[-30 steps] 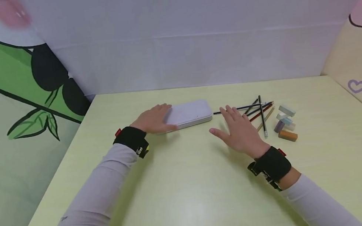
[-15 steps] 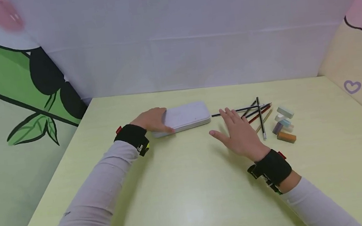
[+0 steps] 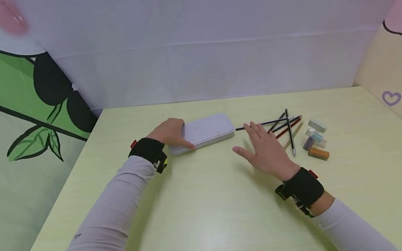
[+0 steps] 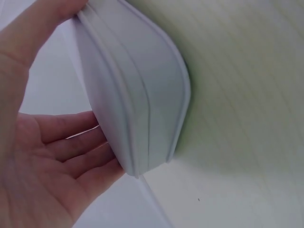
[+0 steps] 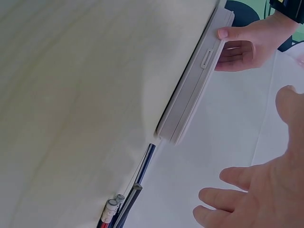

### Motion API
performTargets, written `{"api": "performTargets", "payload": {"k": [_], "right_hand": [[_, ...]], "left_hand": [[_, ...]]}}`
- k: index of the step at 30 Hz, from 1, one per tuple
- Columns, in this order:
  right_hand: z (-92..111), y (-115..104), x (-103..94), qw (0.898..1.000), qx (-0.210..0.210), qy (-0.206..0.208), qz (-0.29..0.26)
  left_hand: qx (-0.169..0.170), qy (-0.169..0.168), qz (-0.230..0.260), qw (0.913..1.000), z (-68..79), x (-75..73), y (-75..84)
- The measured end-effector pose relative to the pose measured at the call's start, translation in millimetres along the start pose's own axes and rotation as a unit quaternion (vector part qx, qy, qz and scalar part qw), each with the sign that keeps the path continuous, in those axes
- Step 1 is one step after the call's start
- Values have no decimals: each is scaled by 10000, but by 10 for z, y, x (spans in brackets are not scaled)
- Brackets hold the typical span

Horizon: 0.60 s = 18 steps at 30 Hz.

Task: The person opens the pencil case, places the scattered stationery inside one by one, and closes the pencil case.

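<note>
At the left end of a closed white pencil case [image 3: 208, 128], my left hand [image 3: 169, 132] grips it, thumb on the front edge and fingers round the back. The left wrist view shows the case's rounded side and seam [image 4: 145, 95] close up, between thumb and fingers. In the right wrist view a small latch [image 5: 206, 58] shows on the long side of the case. My right hand [image 3: 266, 151] is held over the table with fingers spread and holds nothing. It is nearest to several pencils [image 3: 290, 136] lying crossed to its right, and partly hides some of them.
Several small eraser-like blocks lie right of the pencils, among them an orange one [image 3: 318, 153] and a white one [image 3: 317, 125]. The pale wooden table [image 3: 212, 223] ends at a white backdrop [image 3: 194, 68], with printed panels on both sides.
My left hand has gone from lying spread over the left end of the pencil case to gripping it, fingers now bent behind it. My right hand stays almost still.
</note>
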State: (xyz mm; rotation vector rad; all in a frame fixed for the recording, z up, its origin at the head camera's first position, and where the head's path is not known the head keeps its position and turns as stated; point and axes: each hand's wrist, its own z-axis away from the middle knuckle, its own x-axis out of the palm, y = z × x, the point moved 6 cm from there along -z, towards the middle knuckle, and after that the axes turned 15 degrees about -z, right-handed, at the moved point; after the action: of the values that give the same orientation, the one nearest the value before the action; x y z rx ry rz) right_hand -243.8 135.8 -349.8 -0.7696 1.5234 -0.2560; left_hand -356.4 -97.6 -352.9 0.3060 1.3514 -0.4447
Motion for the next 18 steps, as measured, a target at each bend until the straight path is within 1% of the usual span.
{"api": "performTargets", "payload": {"k": [6,9,11,14,18], "right_hand": [[1,5,21,10000,-23,-21,-68],[3,22,34,10000,-11,-40,-73],[7,34,33,10000,-16,-24,-48],[11,56,23,10000,-7,-2,12],[-1,59,-2,10000,-32,-1,14]], "left_hand": [[32,-132,49,9999,-4,-5,4],[35,-127,19,9999,-17,5,2],[46,-45,22,10000,-18,10,6],[48,178,91,9998,-20,34,-11],[-26,457,337,9984,1,50,-78]]}}
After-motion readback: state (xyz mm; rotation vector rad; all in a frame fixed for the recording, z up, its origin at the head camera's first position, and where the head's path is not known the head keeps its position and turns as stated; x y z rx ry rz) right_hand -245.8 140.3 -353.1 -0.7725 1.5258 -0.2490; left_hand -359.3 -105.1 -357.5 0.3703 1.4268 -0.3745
